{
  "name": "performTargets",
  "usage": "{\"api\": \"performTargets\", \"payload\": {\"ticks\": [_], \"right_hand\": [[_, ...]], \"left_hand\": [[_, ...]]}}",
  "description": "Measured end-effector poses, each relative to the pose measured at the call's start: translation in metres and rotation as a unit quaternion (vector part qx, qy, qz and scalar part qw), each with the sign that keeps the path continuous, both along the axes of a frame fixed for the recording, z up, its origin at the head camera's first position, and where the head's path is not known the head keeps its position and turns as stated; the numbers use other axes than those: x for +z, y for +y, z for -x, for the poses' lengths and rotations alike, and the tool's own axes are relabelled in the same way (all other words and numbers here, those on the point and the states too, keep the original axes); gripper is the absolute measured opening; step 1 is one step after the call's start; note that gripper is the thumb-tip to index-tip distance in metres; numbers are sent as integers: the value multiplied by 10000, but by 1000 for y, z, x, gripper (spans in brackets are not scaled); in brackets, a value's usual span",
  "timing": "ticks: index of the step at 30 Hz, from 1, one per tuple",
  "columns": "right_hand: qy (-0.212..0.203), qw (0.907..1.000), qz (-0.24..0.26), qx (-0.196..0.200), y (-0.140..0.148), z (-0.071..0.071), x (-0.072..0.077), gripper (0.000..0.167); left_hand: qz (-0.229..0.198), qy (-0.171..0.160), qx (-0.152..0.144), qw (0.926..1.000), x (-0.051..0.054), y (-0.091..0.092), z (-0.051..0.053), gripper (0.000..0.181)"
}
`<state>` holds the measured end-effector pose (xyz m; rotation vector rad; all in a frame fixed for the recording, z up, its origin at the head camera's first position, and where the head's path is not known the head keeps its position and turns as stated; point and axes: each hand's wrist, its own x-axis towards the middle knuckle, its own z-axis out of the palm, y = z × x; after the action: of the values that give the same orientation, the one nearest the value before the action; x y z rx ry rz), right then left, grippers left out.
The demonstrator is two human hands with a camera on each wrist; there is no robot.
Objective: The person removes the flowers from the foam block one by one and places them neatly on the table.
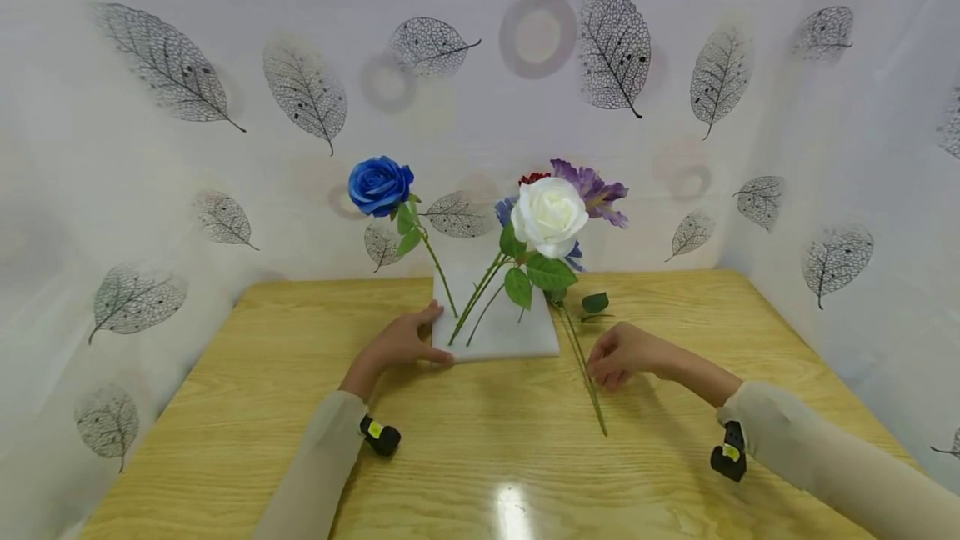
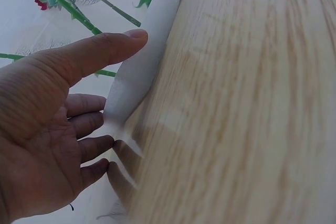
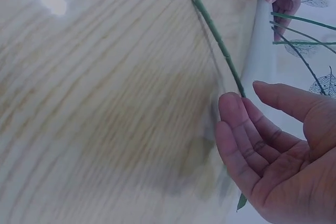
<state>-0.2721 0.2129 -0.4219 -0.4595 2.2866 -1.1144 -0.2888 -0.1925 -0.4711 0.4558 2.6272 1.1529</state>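
Note:
My left hand (image 1: 401,340) rests at the near left corner of a white foam board (image 1: 510,344), thumb along the front edge and fingers by the left side. From the board rise a blue rose (image 1: 380,187) tilted left and a white rose (image 1: 551,217) leaning right. My right hand (image 1: 626,354) is at a green stem (image 1: 598,411) that lies right of the board; its far end is hidden behind leaves. In the right wrist view, the fingers lie against the stem (image 3: 223,48), partly covering it, and the thumb stands apart.
Purple petals (image 1: 592,190), a red flower (image 1: 534,178) and blue petals show behind the white rose. A loose green leaf (image 1: 595,302) lies beyond my right hand. A leaf-printed curtain (image 1: 480,107) surrounds the wooden table (image 1: 465,457).

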Motion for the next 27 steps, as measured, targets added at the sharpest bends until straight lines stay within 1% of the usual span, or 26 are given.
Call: {"api": "performTargets", "payload": {"ticks": [6, 10, 14, 17, 20, 23, 25, 27], "right_hand": [[345, 9993, 39, 133, -5, 6, 6, 21], [410, 9984, 324, 193, -15, 11, 9, 23], [619, 9956, 680, 167, -33, 14, 9, 27], [837, 9919, 956, 2, -49, 15, 8, 31], [1009, 9855, 1346, -228, -63, 14, 7, 33], [1012, 9774, 1756, -597, -76, 13, 4, 29], [992, 9729, 1924, -818, -85, 14, 2, 25], [982, 9688, 2045, -998, -93, 15, 1, 26]], "left_hand": [[4, -4, 6, 10000, 2, 1, -1, 106], [43, 4, -8, 10000, 3, 1, -2, 106], [17, 0, 26, 10000, 4, 0, -2, 106], [19, -19, 20, 10000, 3, 0, -1, 106], [34, -66, -11, 10000, 1, -1, -1, 107], [2, -74, -43, 10000, 1, 0, -1, 107], [-40, -44, -50, 10000, 2, 0, -1, 106], [-53, -12, -37, 10000, 3, 0, -2, 106]]}}
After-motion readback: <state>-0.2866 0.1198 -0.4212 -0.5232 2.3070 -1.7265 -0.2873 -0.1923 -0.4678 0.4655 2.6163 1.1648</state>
